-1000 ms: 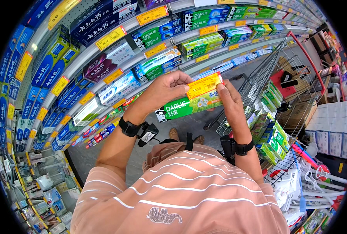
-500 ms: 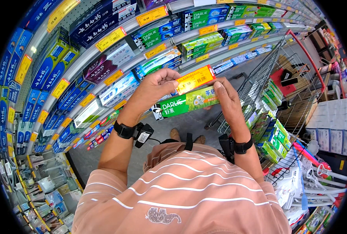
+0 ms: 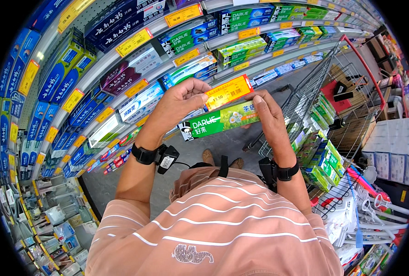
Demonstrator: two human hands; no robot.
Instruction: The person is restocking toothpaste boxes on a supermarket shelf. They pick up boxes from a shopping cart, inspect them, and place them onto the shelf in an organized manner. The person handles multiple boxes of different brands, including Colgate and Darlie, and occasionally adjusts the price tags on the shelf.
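My left hand (image 3: 182,102) pinches a yellow price tag (image 3: 230,93) with a red edge between thumb and bent fingers. Just below the tag is a long green toothpaste box (image 3: 217,123) with a flower picture, lying almost level. My right hand (image 3: 269,112) grips this box at its right end, thumb across the front face. The tag's right end comes close to the right hand's fingers; whether they touch it I cannot tell. Both hands are in front of my body, short of the shelves.
Curved shelves (image 3: 121,103) of boxed toothpaste with yellow tags run along the left and far side. At the right stands a wire shopping cart (image 3: 312,87) with several green toothpaste boxes (image 3: 326,161) in it. Packaged goods (image 3: 55,214) hang at the lower left.
The price tag has shifted slightly up and left against the toothpaste box. Both hands keep their grips, and the shelves sit a little further right in view.
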